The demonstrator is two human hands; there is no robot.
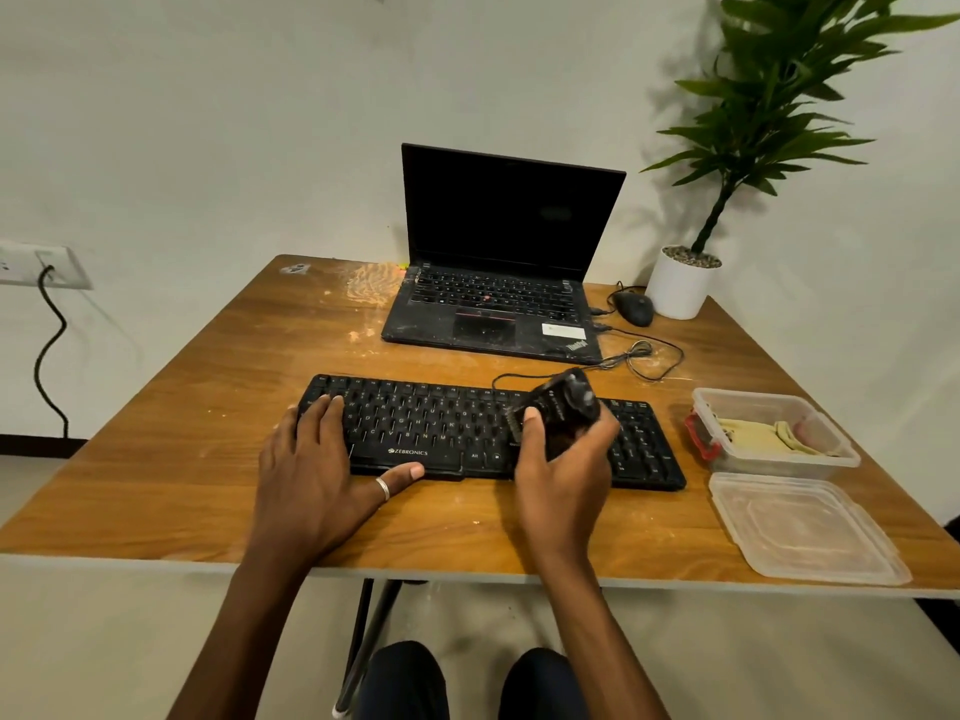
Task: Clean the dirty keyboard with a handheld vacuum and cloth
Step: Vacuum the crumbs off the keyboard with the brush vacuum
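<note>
Presently, right hand (563,459) fingers wrap the handheld vacuum (558,407) over the keyboard (415,433); left hand (322,459) spread, steadying it; cloth (763,433) at 3 o'clock, wiping pending

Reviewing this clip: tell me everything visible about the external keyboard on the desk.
The black Zebronics keyboard lies flat on the wooden table, in front of the open laptop. It looks like plastic, full-size, with pale specks among the keys. A thin black cable leaves its rear edge. The left hand rests on its left end, thumb along the front edge. The right hand holds the small black handheld vacuum over its right-centre keys.
</note>
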